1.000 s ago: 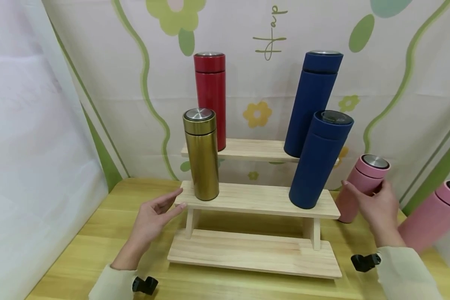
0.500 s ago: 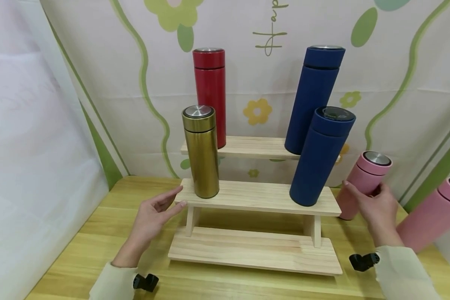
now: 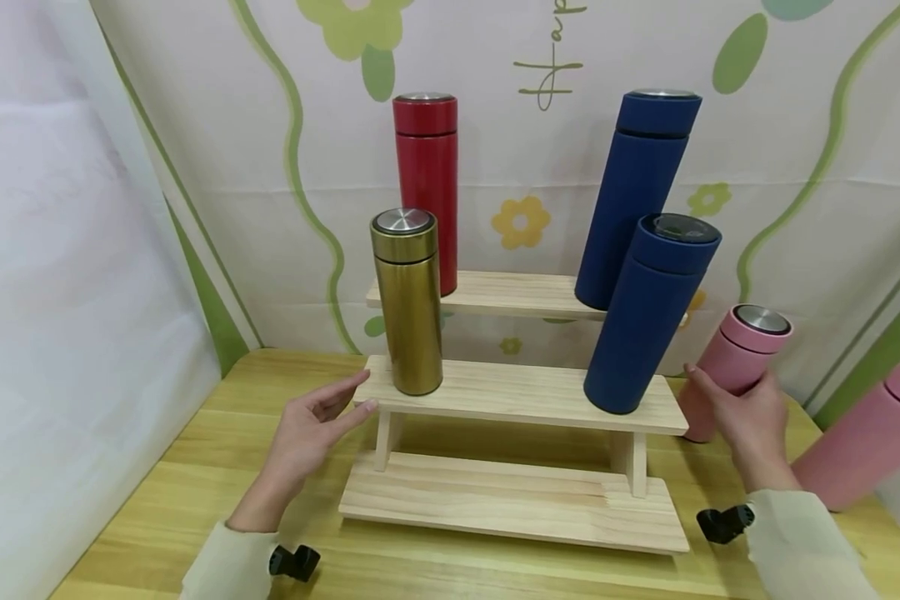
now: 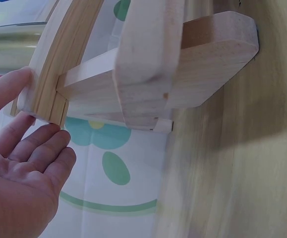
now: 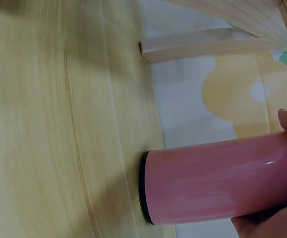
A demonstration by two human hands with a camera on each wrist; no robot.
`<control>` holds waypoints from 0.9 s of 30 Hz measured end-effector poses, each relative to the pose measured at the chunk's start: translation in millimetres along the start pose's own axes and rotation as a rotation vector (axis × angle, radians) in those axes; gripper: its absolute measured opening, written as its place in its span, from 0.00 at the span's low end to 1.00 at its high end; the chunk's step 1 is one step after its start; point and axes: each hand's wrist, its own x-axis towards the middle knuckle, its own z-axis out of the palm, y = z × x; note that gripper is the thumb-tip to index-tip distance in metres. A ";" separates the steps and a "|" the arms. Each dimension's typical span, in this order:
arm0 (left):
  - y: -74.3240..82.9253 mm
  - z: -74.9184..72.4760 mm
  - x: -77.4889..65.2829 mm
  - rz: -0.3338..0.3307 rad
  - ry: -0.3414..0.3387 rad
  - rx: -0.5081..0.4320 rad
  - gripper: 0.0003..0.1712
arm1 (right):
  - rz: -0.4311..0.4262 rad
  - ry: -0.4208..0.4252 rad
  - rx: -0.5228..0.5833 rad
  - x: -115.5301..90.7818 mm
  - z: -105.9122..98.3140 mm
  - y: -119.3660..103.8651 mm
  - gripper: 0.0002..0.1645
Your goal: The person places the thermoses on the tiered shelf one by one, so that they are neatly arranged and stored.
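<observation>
My left hand [image 3: 303, 437] holds the left end of the middle shelf of a wooden three-tier display stand [image 3: 510, 496]. In the left wrist view, the thumb lies against one edge of the shelf [image 4: 64, 54] and the fingertips meet its end. To the right of the stand, my right hand [image 3: 753, 425] grips a pink thermos bottle [image 3: 727, 358] with a silver-topped lid. The bottle's dark base [image 5: 144, 188] is at the wooden tabletop; contact cannot be told. A gold thermos [image 3: 407, 325] and a blue thermos [image 3: 648, 321] stand on the middle shelf.
The top shelf carries a red thermos [image 3: 427, 183] and another blue thermos [image 3: 637, 192]. A second pink thermos [image 3: 870, 437] stands at the far right, beside my right forearm. Behind the stand hangs a flower-patterned cloth [image 3: 521, 150]; a white cloth [image 3: 67, 275] borders the left.
The head view shifts slightly. Both hands keep their holds, and the bottles stay in place.
</observation>
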 end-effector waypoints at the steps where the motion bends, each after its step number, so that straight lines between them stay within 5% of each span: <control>1: 0.2 0.2 0.0 0.001 0.000 -0.001 0.32 | -0.002 0.000 0.002 0.2 0.3 0.4 0.59; 27: -2.1 -0.3 0.8 0.001 -0.004 0.002 0.32 | -0.070 -0.008 -0.064 -11.2 -10.2 -2.4 0.59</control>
